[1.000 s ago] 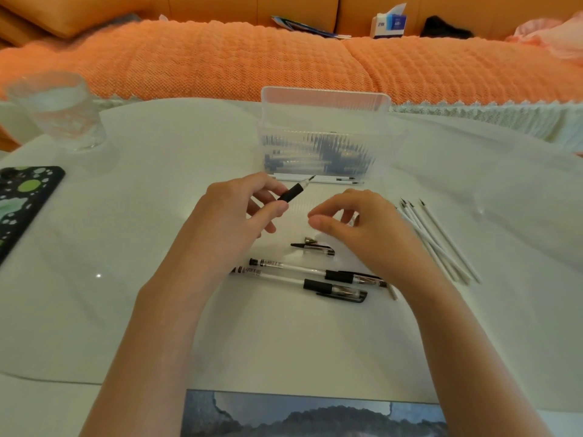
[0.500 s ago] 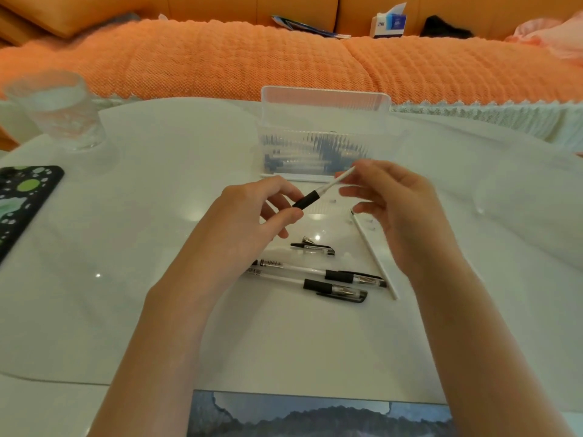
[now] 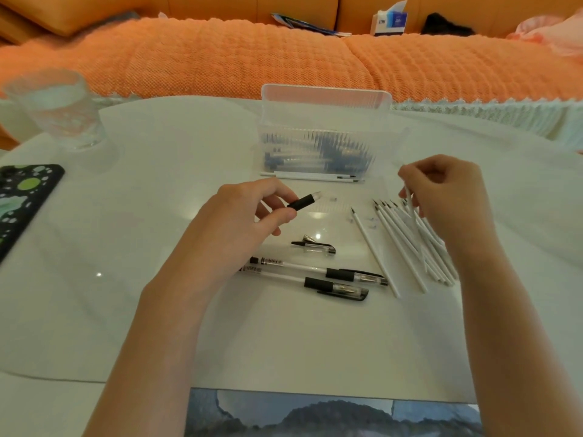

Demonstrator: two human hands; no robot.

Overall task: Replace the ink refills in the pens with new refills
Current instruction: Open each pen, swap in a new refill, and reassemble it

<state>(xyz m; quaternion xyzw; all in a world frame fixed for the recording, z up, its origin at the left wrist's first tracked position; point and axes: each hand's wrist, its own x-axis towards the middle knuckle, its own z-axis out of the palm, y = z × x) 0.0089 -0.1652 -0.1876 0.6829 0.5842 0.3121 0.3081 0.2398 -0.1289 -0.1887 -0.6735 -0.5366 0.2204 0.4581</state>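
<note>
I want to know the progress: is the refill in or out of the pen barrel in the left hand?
Out. The pen barrel in the left hand ends in a bare clear tip, with no refill point showing.

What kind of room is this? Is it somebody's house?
Probably a living room at home. An orange sofa with a tissue box on it sits behind a low white table, where a drinking glass stands.
</note>
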